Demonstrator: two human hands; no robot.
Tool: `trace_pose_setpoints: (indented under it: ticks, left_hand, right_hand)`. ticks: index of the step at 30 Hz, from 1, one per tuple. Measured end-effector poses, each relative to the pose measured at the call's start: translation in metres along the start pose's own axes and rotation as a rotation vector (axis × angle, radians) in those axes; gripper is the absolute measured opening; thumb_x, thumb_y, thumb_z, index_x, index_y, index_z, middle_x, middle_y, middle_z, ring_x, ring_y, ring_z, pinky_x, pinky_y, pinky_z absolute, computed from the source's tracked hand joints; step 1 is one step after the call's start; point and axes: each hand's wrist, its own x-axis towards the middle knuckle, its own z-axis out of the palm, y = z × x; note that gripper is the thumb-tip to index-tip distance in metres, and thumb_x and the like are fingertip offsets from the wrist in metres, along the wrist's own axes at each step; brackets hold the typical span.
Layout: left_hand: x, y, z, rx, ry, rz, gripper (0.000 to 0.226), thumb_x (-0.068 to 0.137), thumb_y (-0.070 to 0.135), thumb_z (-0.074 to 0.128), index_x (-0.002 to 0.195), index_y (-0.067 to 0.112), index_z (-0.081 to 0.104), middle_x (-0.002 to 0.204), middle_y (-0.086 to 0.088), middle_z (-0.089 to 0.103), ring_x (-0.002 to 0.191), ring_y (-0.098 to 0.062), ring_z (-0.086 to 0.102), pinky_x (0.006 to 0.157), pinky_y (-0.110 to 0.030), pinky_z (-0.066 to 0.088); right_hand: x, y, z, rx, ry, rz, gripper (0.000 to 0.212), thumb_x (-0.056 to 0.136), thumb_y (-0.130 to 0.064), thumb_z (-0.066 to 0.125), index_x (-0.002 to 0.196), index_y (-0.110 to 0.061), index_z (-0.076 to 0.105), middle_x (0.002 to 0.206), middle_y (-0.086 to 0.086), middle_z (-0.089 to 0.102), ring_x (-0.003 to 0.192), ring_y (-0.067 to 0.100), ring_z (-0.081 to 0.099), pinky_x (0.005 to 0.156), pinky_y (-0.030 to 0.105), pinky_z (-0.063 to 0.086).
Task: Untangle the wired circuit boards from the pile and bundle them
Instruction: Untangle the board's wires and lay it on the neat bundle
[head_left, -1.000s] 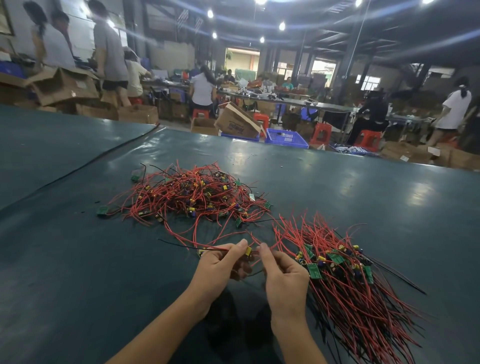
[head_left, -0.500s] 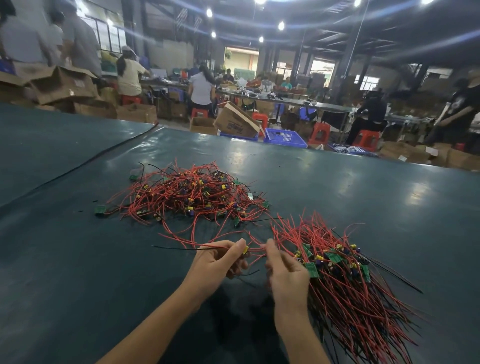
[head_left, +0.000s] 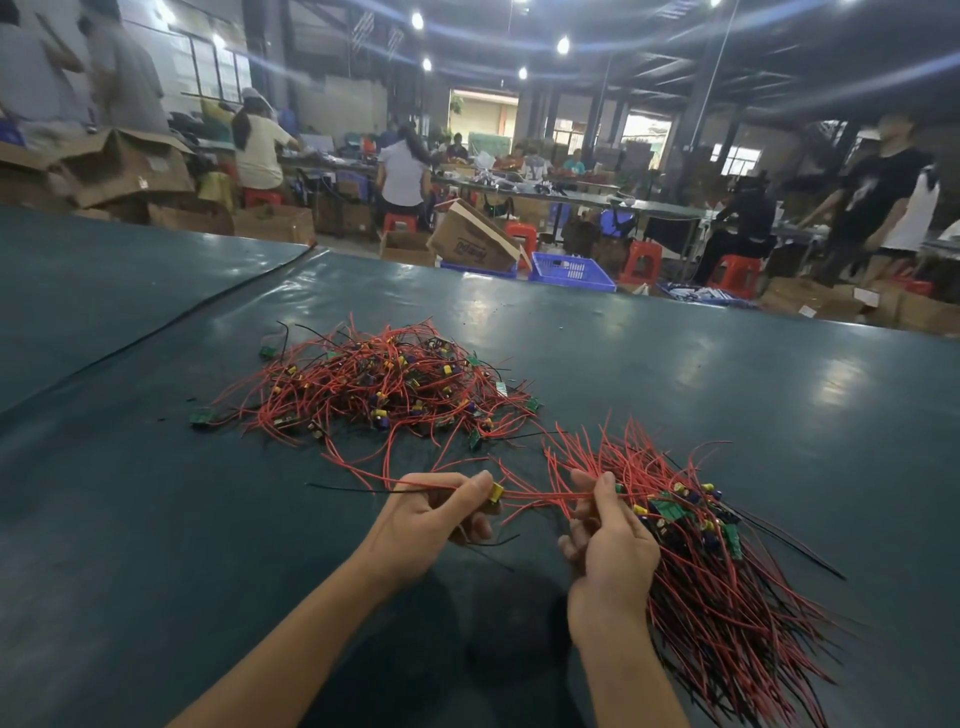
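Two bare forearms reach in from the bottom edge over a dark green surface (head_left: 156, 545). The left hand (head_left: 426, 519) has its fingers (head_left: 467, 486) curled, with thumb and forefinger pinching a small circuit board (head_left: 497, 492) that carries a yellow part, together with the red and black leads trailing off to the left. From that board a red wire (head_left: 545, 497) runs taut across to the right hand (head_left: 610, 545), whose thumb and forefinger close on it while the other fingers curl in toward the palm. Just beside the right hand, against its outer side, lies the bundle (head_left: 727, 597): many red and black wires laid roughly parallel and fanning toward the lower right, with green boards and yellow-topped parts gathered at the end nearest the hand. Farther out, slightly left of centre, sits the tangled pile (head_left: 374, 389) of red wires, little green boards and yellow and blue parts, and a few loose strands loop from it toward the hands. One stray board (head_left: 201, 415) lies at the pile's left edge. Beyond the surface's far rim stand a tilted cardboard box (head_left: 470, 239), a blue basket (head_left: 571, 270) and red stools (head_left: 641, 260), and several people sit or stand at other long surfaces under ceiling lights.
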Motion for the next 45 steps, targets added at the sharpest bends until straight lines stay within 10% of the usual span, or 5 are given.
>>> trace_pose_setpoints:
  ticks: [14,20,25,34,45]
  left_hand:
    - [-0.005,-0.009,0.012,0.108,0.106,0.19,0.019,0.085,0.04,0.062,0.08,0.025,0.073,0.069,0.003,0.069,0.061,-0.005,0.063,0.058,-0.018,0.049]
    - [-0.009,-0.019,0.011,0.583,-0.019,0.427,0.041,0.09,0.033,0.062,0.129,0.022,0.062,0.111,0.011,0.072,0.101,-0.008,0.068,0.086,-0.033,0.055]
    - [-0.012,-0.017,0.006,0.848,-0.017,0.477,0.052,0.086,0.025,0.058,0.138,0.028,0.053,0.104,0.015,0.068,0.09,-0.006,0.062,0.078,-0.021,0.05]
    - [0.004,-0.035,-0.036,1.193,0.187,-0.012,0.041,0.098,0.032,0.044,0.138,0.028,0.051,0.144,0.009,0.046,0.133,-0.014,0.036,0.108,-0.034,0.027]
    - [0.005,-0.031,-0.039,1.119,0.268,0.012,0.028,0.097,0.033,0.053,0.124,0.027,0.06,0.118,0.009,0.062,0.109,-0.018,0.054,0.097,-0.032,0.038]
  right_hand:
    - [-0.024,0.021,0.01,-0.439,-0.359,-0.115,0.046,0.084,-0.051,0.059,0.061,-0.012,0.069,0.057,0.0,0.056,0.056,0.009,0.05,0.055,0.022,0.043]
    - [-0.018,0.012,0.008,-0.442,-0.285,-0.046,0.032,0.095,-0.025,0.062,0.068,-0.018,0.077,0.062,0.002,0.068,0.061,0.015,0.064,0.069,0.041,0.057]
    - [-0.007,0.005,0.001,-0.442,-0.15,-0.038,0.035,0.1,-0.024,0.055,0.073,-0.02,0.076,0.057,-0.003,0.061,0.052,0.016,0.056,0.045,0.029,0.049]
    - [-0.009,0.005,-0.015,-1.548,-0.142,-0.343,0.032,0.096,-0.055,0.048,0.108,-0.03,0.064,0.097,-0.01,0.056,0.077,0.014,0.051,0.063,0.028,0.037]
    - [-0.013,0.009,-0.007,-1.145,-0.242,-0.506,0.023,0.093,-0.031,0.063,0.112,-0.02,0.071,0.09,-0.013,0.057,0.078,0.008,0.059,0.075,0.033,0.053]
